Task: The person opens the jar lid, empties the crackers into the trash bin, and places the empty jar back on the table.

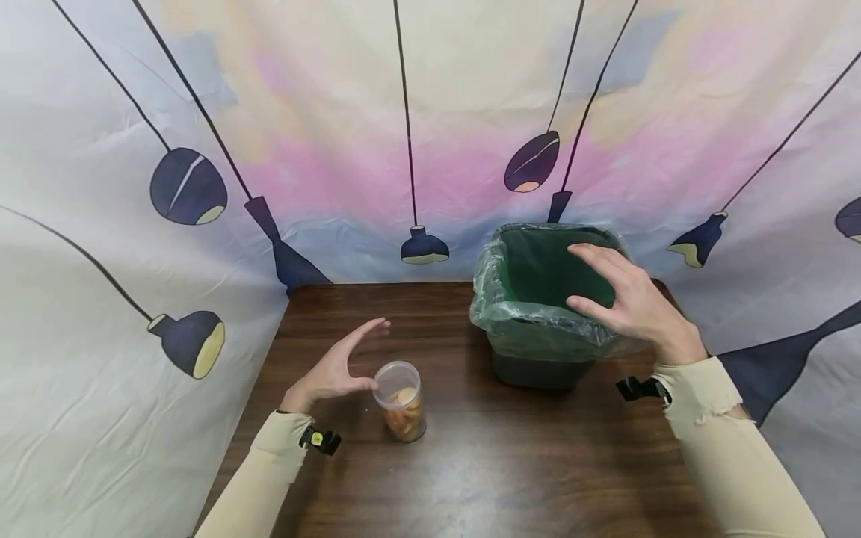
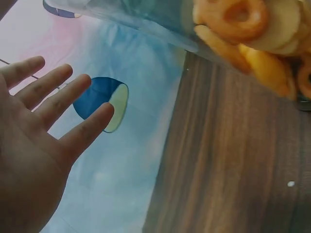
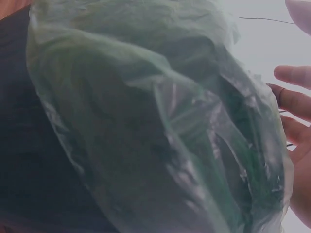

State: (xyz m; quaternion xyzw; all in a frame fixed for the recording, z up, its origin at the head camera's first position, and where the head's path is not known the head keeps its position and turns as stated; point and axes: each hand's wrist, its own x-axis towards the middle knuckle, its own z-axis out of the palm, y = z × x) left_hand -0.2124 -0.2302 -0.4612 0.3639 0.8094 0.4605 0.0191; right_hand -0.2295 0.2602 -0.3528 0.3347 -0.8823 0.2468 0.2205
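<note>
A clear plastic cup (image 1: 401, 401) holding orange and pale ring-shaped snacks (image 2: 252, 39) stands upright on the dark wooden table (image 1: 484, 463). My left hand (image 1: 339, 364) is spread open just left of the cup, fingers straight, the thumb close to its rim; whether it touches I cannot tell. A dark bin lined with a green plastic bag (image 1: 538, 299) stands at the back right of the table. My right hand (image 1: 622, 299) hovers open over the bin's right rim, fingers extended. The right wrist view shows the crinkled bag (image 3: 160, 131) close up with the fingers (image 3: 296, 102) at the right.
A cloth backdrop printed with hanging lamps (image 1: 188, 187) closes off the left, back and right sides of the table. Bare tabletop lies in front of the cup and the bin. Both forearms wear beige sleeves with wrist-mounted cameras (image 1: 319, 439).
</note>
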